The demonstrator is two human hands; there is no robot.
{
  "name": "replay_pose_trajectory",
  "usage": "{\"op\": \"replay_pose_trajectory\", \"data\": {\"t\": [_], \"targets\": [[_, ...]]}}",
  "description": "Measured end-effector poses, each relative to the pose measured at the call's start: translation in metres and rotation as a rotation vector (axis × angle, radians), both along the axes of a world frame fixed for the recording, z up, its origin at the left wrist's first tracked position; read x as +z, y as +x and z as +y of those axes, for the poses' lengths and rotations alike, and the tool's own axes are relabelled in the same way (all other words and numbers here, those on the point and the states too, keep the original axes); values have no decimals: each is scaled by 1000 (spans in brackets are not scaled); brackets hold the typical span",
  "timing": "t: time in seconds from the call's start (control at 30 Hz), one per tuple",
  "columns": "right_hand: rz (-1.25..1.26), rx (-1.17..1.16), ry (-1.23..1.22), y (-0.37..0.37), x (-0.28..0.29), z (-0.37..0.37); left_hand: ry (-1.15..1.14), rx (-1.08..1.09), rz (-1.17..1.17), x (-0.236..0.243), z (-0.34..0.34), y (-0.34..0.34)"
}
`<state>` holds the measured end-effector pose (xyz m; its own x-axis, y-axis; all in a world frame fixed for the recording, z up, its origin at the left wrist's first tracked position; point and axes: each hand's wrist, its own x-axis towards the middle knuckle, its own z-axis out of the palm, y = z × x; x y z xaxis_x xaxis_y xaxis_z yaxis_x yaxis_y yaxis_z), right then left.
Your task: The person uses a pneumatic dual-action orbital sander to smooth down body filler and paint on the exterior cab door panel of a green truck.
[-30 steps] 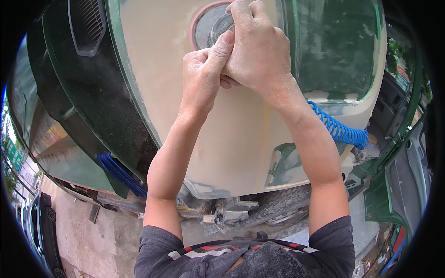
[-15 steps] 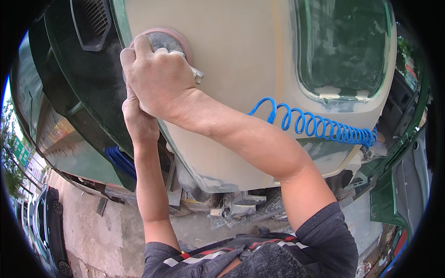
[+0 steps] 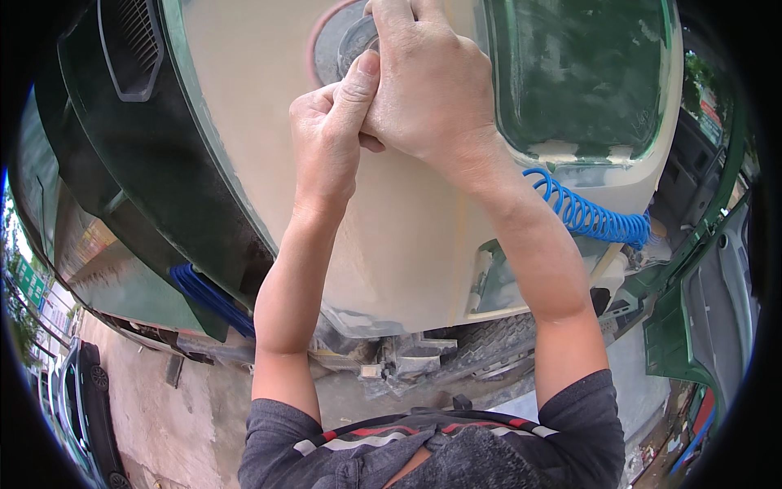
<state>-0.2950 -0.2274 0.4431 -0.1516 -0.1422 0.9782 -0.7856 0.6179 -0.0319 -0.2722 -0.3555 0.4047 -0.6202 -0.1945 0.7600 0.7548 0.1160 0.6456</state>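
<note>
My right hand point(image 3: 428, 90) is closed over a round sander point(image 3: 332, 45) with a grey body and pink rim, which rests on a beige, primed vehicle panel point(image 3: 228, 73). My left hand point(image 3: 322, 143) is closed on the sander from the lower left, its thumb against my right hand. The fingers of both hands partly hide the sander. Right of my hands is a scuffed green recessed area point(image 3: 574, 77) in the panel. A coiled blue air hose point(image 3: 603, 228) runs behind my right forearm.
A dark green body part with a grille point(image 3: 134, 41) lies to the left, with a bundle of blue hose point(image 3: 208, 297) lower down. An open green door point(image 3: 692, 318) is at the right. A dark car point(image 3: 85, 407) stands on the concrete ground point(image 3: 163, 424) at lower left.
Since half a second ago, both hands and the sander have swung from the panel's left edge rightward and upward to its middle, about where they were a second ago.
</note>
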Motion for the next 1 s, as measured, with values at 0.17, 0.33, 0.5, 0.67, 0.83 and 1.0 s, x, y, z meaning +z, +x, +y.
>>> {"op": "replay_pose_trajectory", "data": {"t": [0.17, 0.33, 0.5, 0.67, 0.83, 1.0], "targets": [[91, -14, 65, 5, -12, -33, 77, -8, 21, -14, -27, 11], [77, -65, 36, -1, -5, -22, 68, -53, -12, -6, -21, 1], [40, -50, 15, -12, 5, 5, 92, -38, 17, 10, 13, -5], [66, -20, 38, -9, -6, -10, 346, -17, 122, -4, 24, -7], [68, -27, 21, -14, 12, -5, 213, -71, 65, 10, 10, -9], [42, -4, 64, -14, 23, 2, 164, -49, 23, 24, 14, -7]]}}
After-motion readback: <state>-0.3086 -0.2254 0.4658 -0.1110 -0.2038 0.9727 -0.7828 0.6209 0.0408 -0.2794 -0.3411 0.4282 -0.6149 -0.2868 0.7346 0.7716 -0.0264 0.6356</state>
